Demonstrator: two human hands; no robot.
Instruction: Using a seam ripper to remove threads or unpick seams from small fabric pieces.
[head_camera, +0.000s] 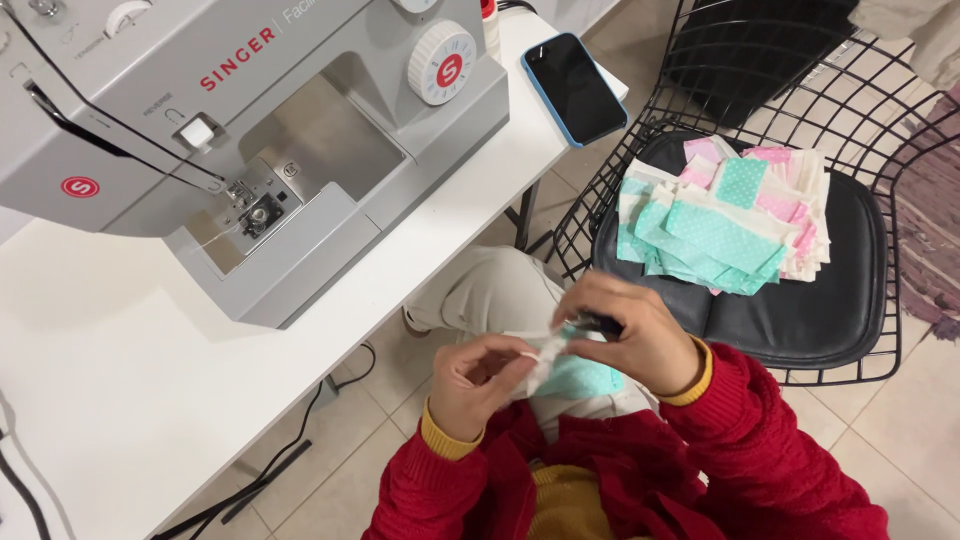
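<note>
The person sits at a white table (120, 400), working over the lap rather than at the sewing machine (250, 130). The left hand (480, 385) is closed in a pinch on the white edge of a small fabric piece (575, 375), teal with white dots. The right hand (635, 335) is curled shut over the same piece from above and grips a small dark tool (598, 322); what kind cannot be told. The piece sits between both hands, just above the knees, well apart from the machine. No cloth lies under the machine's needle (243, 200). A stack of patches (725, 215), teal and pink, rests on the black wire chair (860, 330) beside the person. Judging by this, one piece is in hand and the stack awaits. A phone (573, 88) lies at the table's corner, screen dark.
</note>
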